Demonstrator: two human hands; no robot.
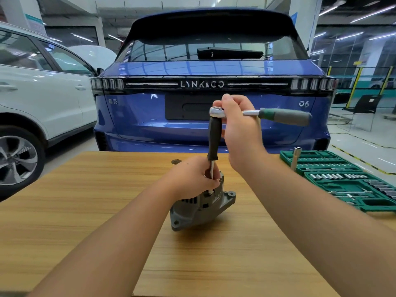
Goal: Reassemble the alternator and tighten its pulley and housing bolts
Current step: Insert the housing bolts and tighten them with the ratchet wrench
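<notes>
A grey alternator [200,207] lies tilted on the wooden table [85,200]. My left hand [197,175] grips its top, fingers curled around the lower shaft of a black-handled extension driver [215,139] that stands upright on a housing bolt. A chrome ratchet [216,111] with a green and grey handle [286,116] sits on top of the driver, handle pointing right. My right hand [239,123] grips the ratchet near its head. The bolt itself is hidden by my left hand.
A green socket set case [342,181] lies open at the table's right edge, with a long socket [296,157] standing up in it. A small dark round part [176,161] lies at the far table edge. Beyond stand a blue car [210,86] and a white car [42,99].
</notes>
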